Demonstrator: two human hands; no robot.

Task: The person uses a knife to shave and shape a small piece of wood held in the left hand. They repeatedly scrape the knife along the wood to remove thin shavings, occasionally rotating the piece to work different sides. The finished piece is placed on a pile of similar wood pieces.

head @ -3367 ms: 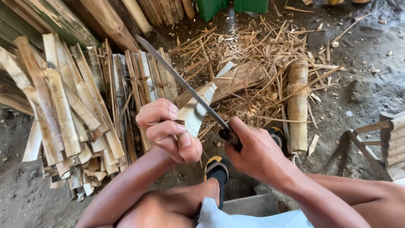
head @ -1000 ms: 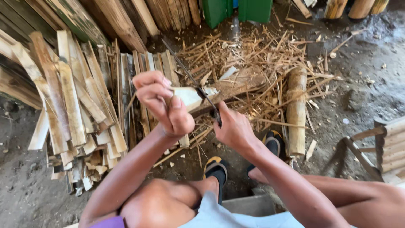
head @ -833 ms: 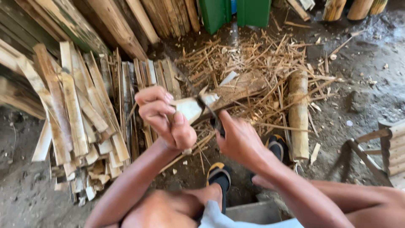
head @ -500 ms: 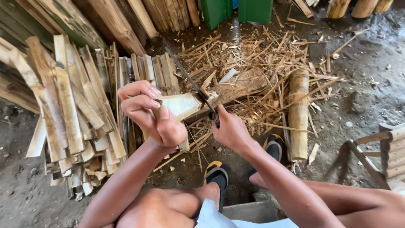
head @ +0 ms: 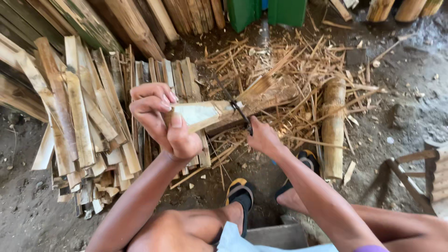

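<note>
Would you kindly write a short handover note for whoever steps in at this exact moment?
Left hand: closed around the near end of a pale bamboo piece, held roughly level above the ground.
Right hand: gripping a long knife whose blade sits in the far end of that piece, over a wooden block.
Around: stack of split slats to the left, thin shavings scattered ahead, a whole bamboo section lying to the right.
Done: many slats already stacked.
Left: the held piece is not yet split through.
</note>
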